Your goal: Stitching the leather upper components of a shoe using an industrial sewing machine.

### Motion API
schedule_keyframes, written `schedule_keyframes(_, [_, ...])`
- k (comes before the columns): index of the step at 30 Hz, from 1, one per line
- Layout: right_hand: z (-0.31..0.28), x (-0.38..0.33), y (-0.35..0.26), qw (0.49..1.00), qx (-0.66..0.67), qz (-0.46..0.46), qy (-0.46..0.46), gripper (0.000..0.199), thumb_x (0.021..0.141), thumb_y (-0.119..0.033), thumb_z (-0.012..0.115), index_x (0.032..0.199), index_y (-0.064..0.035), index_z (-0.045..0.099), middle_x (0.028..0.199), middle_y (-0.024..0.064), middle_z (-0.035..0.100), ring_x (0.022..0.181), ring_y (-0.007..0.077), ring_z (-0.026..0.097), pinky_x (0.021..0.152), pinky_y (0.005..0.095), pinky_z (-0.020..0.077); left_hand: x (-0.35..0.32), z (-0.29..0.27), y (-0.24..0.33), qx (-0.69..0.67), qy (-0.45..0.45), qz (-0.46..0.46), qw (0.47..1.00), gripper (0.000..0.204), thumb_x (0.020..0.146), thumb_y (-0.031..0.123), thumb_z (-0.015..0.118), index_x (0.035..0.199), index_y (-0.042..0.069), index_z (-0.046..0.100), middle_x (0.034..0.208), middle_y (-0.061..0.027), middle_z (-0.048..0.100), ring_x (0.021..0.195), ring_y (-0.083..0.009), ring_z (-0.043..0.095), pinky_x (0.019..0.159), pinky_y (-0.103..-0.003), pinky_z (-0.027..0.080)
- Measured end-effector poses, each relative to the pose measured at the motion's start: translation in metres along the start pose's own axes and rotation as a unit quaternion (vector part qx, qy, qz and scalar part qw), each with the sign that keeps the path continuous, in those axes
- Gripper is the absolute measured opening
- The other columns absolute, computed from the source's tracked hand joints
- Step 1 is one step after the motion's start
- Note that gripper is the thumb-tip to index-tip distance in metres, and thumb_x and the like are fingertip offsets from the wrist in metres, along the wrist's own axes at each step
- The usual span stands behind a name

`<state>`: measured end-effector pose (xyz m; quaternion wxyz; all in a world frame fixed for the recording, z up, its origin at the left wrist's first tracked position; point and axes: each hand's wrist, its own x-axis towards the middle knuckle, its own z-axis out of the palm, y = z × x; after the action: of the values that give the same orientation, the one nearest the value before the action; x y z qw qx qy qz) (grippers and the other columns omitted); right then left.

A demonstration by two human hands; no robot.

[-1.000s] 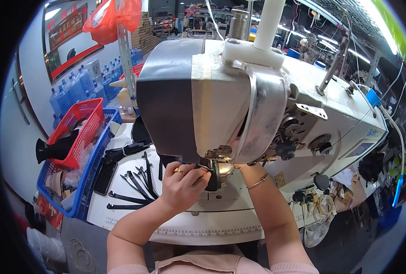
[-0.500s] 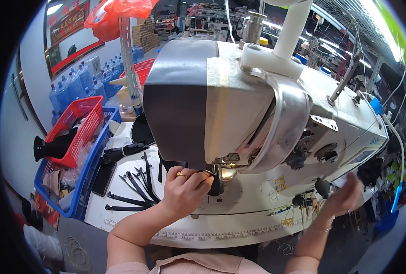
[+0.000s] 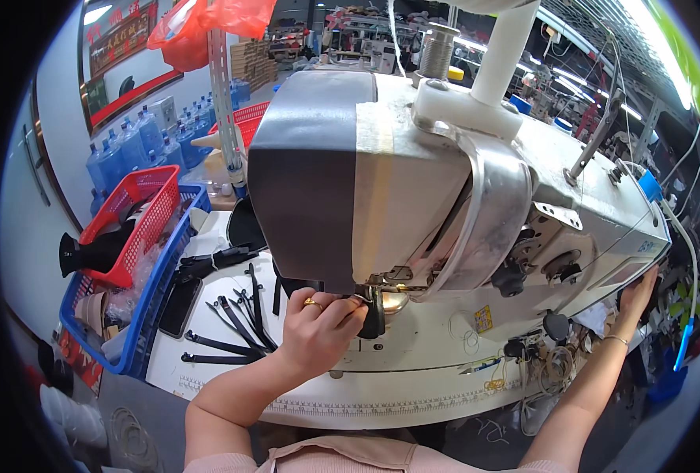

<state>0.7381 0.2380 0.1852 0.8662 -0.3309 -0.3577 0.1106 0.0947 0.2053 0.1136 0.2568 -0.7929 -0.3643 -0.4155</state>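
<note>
Head view: left hand [image 3: 320, 327] pinches a black piece [image 3: 374, 318] as blue lettering [image 3: 646, 247] marks the sewing machine [image 3: 307, 189] near the right hand [image 3: 640, 294], its grip unclear.

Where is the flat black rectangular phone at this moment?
In the head view, the flat black rectangular phone lies on the white tabletop at the left, between the blue plastic basket and the thin black straps.
</note>
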Motion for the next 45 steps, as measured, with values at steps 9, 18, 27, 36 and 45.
schedule_keyframes(9, [-0.005, 0.003, 0.017, 0.999, -0.003, -0.029, 0.022, 0.044, 0.098, -0.031, 0.047, 0.131, -0.0030, 0.041, 0.129, 0.0095, 0.051, 0.114, 0.0204, 0.051, 0.097, 0.0327, 0.0416, 0.001, -0.002, -0.003, 0.001, -0.016, 0.019, 1.000, 0.013, 0.068, 0.009, 0.065, 0.080, 0.012, 0.066, 0.086, 0.0029, 0.059, 0.072, -0.0120, 0.056, 0.072, -0.032, 0.039])
schedule_keyframes(18, [-0.018, -0.003, 0.046, 0.986, -0.150, -0.075, -0.025, 0.048, 0.097, -0.024, 0.046, 0.138, -0.0031, 0.036, 0.134, 0.0083, 0.045, 0.121, 0.0217, 0.046, 0.099, 0.0308, 0.0391, 0.002, -0.001, -0.003, 0.000, -0.012, 0.012, 1.000, 0.013, 0.068, 0.009, 0.064, 0.080, 0.013, 0.066, 0.084, 0.0037, 0.058, 0.072, -0.0123, 0.054, 0.072, -0.031, 0.039])
schedule_keyframes(27, [0.150, -0.277, -0.014, 0.820, -0.275, -0.444, -0.235, 0.028, 0.084, -0.009, 0.064, 0.110, -0.0010, 0.058, 0.105, 0.0119, 0.060, 0.095, 0.0253, 0.058, 0.084, 0.0360, 0.0467, 0.007, -0.019, -0.006, -0.149, -0.108, -0.070, 0.980, 0.033, 0.062, 0.009, 0.069, 0.094, 0.012, 0.067, 0.090, -0.0006, 0.060, 0.081, -0.0214, 0.054, 0.079, -0.036, 0.038])
schedule_keyframes(36, [0.260, -0.383, 0.028, 0.764, -0.177, -0.400, -0.474, 0.028, 0.068, -0.004, 0.064, 0.096, -0.0022, 0.064, 0.101, 0.0078, 0.062, 0.096, 0.0238, 0.060, 0.076, 0.0342, 0.0531, 0.013, -0.011, -0.017, -0.296, -0.124, -0.145, 0.936, 0.019, 0.071, 0.006, 0.069, 0.090, 0.007, 0.071, 0.091, -0.0062, 0.067, 0.084, -0.0242, 0.061, 0.077, -0.034, 0.045])
schedule_keyframes(45, [0.258, -0.389, 0.030, 0.776, -0.187, -0.398, -0.453, 0.026, 0.067, -0.003, 0.064, 0.093, -0.0032, 0.065, 0.098, 0.0063, 0.063, 0.094, 0.0229, 0.062, 0.072, 0.0314, 0.0522, 0.006, -0.008, -0.015, -0.251, -0.125, -0.159, 0.947, 0.020, 0.070, 0.004, 0.069, 0.089, 0.010, 0.071, 0.089, -0.0052, 0.068, 0.080, -0.0248, 0.062, 0.075, -0.034, 0.049])
